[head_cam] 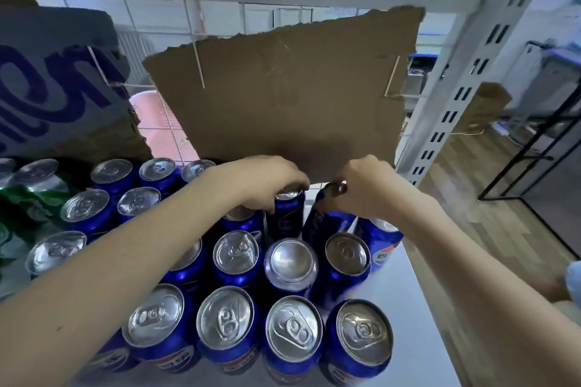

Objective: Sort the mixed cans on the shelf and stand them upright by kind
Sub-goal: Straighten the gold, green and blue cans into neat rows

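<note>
Both hands reach to the back of the white shelf [405,317], each on its own blue can. The left hand [267,181] comes down from above onto an upright blue can [286,217] in the rear row; its fingers [295,185] are curled over the can's silver top and grip it round the rim, so most of the lid is hidden beneath them. The right hand [364,187] holds a second blue can [323,223] just to the right of the first. This can is tilted, its top leaning toward the back of the shelf, and the fingers are bent round its upper end, pinching it near the rim; the fingertips themselves are hidden behind the hand. The two held cans stand close side by side, but whether they touch cannot be told.

In front of them, rows of blue cans [235,254] stand upright on the shelf, most showing pull-tab lids. One can [290,262] in the middle row shows a smooth domed end with no tab, so it stands upside down. A further blue can [382,242] sits at the right edge, beneath the right wrist. At the far left are green cans [28,198], blurred, partly lying behind the blue ones.

A torn sheet of brown cardboard [283,97] leans against the wire mesh back [163,19] of the shelf, directly behind the hands
</note>
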